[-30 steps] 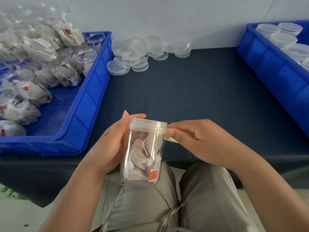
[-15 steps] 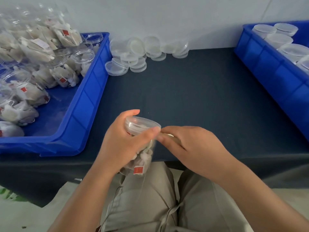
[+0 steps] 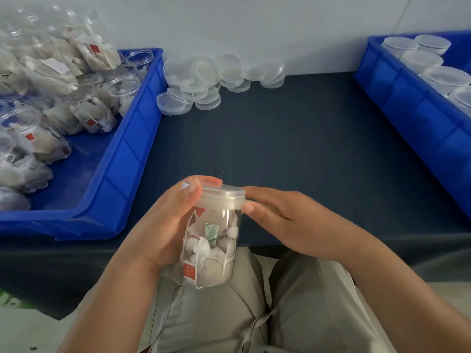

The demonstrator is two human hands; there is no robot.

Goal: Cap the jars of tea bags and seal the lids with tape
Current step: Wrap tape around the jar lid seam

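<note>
My left hand (image 3: 163,225) grips a clear jar (image 3: 216,240) of tea bags with red tags, upright over my lap at the table's front edge. A translucent lid (image 3: 221,196) sits on the jar, and my left fingertips reach over its far rim. From the right, my right hand (image 3: 293,220) touches the lid's side with the tips of its straight thumb and forefinger. I cannot make out any tape on the lid. Loose clear lids (image 3: 204,80) lie piled at the back of the table.
A blue bin (image 3: 119,159) on the left holds several uncapped jars of tea bags (image 3: 51,98). Another blue bin (image 3: 407,103) on the right holds capped jars (image 3: 443,77). A dark cloth (image 3: 293,138) covers the table, and a white wall stands behind it.
The jar has turned in my left hand and now stands upright, after tilting away half a second ago. My right thumb and forefinger stayed at the lid's right side.
</note>
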